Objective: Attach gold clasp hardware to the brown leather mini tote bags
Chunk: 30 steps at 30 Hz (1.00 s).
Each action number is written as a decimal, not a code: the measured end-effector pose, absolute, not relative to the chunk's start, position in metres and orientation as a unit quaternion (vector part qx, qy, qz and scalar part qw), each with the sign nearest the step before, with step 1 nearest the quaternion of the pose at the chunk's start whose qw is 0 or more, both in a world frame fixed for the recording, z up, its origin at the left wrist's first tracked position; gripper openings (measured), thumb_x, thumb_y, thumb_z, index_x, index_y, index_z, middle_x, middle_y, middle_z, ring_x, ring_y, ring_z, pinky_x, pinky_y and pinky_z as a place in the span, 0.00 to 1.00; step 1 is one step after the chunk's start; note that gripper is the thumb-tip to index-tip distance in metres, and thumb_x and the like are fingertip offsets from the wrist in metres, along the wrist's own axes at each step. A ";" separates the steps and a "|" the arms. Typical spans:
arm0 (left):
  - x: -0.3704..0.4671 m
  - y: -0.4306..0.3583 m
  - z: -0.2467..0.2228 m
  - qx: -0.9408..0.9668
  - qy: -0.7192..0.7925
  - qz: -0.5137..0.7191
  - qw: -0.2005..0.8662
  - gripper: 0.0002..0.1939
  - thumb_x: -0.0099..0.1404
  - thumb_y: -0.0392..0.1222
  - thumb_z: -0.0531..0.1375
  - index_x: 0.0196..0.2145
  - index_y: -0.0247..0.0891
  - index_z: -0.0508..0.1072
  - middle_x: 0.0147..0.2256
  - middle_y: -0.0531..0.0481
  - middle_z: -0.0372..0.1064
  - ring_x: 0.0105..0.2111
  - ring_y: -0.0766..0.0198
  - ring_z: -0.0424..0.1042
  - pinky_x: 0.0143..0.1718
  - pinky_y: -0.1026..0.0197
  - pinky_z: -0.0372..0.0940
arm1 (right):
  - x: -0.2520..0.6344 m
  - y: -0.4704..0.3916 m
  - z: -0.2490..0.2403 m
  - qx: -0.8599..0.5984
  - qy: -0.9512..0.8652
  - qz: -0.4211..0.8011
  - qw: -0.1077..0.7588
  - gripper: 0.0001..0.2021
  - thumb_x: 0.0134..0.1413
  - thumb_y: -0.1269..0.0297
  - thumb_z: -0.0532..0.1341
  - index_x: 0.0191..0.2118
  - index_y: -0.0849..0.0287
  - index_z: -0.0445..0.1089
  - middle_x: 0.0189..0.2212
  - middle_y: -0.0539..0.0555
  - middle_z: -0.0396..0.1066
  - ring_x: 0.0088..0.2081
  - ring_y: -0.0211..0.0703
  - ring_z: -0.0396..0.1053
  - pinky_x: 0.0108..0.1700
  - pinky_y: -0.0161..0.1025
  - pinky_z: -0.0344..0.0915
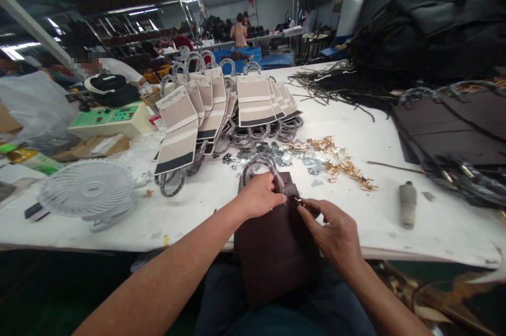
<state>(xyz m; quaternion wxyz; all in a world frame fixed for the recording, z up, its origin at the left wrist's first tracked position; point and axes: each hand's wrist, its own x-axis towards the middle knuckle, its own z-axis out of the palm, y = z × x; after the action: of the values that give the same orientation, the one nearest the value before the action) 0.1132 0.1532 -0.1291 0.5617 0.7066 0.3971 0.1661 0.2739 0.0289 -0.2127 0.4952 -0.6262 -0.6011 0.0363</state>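
Observation:
A dark brown bag panel (276, 257) rests on my lap and leans on the table's front edge. At its top stands a loop handle (259, 161) wrapped in clear plastic. My left hand (261, 194) is closed on the handle's base, thumb pressed near the panel's top edge. In a pinch of thumb and forefinger, my right hand (332, 225) holds a small gold metal fitting (299, 202) at the panel's upper right. More gold fittings (348, 168) lie scattered beyond, beside thin grey metal plates (272, 154).
Beige panels with wrapped handles (177, 130) are stacked behind. A white fan (89, 188) and a green-topped machine (113, 120) stand left. On the right are a grey wrapped cylinder (407, 204), dark brown panels (454, 120) and black strips (336, 85). A person sits at the far left.

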 end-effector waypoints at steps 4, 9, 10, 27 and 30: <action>0.113 0.150 -0.126 0.718 0.417 0.156 0.536 0.11 0.54 0.26 0.65 0.34 0.37 0.72 0.29 0.54 0.75 0.30 0.65 0.74 0.32 0.66 0.63 | 0.271 0.027 -0.213 -0.624 -0.605 0.005 0.494 0.06 0.62 0.62 0.67 0.44 0.49 0.77 0.35 0.43 0.81 0.32 0.35 0.75 0.36 0.34 0.68; 0.110 0.150 -0.128 0.766 0.431 0.148 0.453 0.09 0.54 0.32 0.67 0.34 0.38 0.73 0.29 0.54 0.75 0.27 0.65 0.71 0.27 0.65 0.58 | 0.265 0.027 -0.213 -0.629 -0.596 -0.020 0.499 0.04 0.63 0.63 0.66 0.43 0.51 0.77 0.35 0.44 0.81 0.31 0.36 0.77 0.36 0.34 0.70; 0.110 0.150 -0.128 0.772 0.431 0.147 0.444 0.10 0.54 0.33 0.67 0.34 0.38 0.73 0.29 0.54 0.75 0.27 0.65 0.71 0.27 0.65 0.58 | 0.264 0.027 -0.213 -0.630 -0.592 -0.016 0.502 0.04 0.63 0.63 0.66 0.42 0.52 0.77 0.35 0.45 0.81 0.32 0.36 0.77 0.36 0.33 0.70; 0.110 0.148 -0.133 0.782 0.410 0.148 0.445 0.12 0.55 0.34 0.65 0.39 0.39 0.74 0.36 0.50 0.79 0.36 0.59 0.77 0.33 0.64 0.66 | 0.268 0.023 -0.214 -0.633 -0.590 0.029 0.500 0.04 0.64 0.62 0.65 0.42 0.52 0.76 0.36 0.47 0.81 0.34 0.40 0.79 0.39 0.36 0.72; 0.111 0.147 -0.132 0.788 0.411 0.145 0.436 0.12 0.55 0.34 0.65 0.39 0.39 0.75 0.37 0.49 0.79 0.37 0.58 0.77 0.35 0.63 0.67 | 0.268 0.024 -0.209 -0.626 -0.608 0.019 0.488 0.03 0.65 0.63 0.64 0.42 0.52 0.76 0.35 0.46 0.81 0.34 0.39 0.79 0.38 0.35 0.70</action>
<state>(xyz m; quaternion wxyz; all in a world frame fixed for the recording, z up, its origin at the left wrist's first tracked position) 0.1110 0.1467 -0.1323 0.4355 0.7879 0.4106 0.1450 0.2683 0.0236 -0.2088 0.4877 -0.6258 -0.6084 0.0189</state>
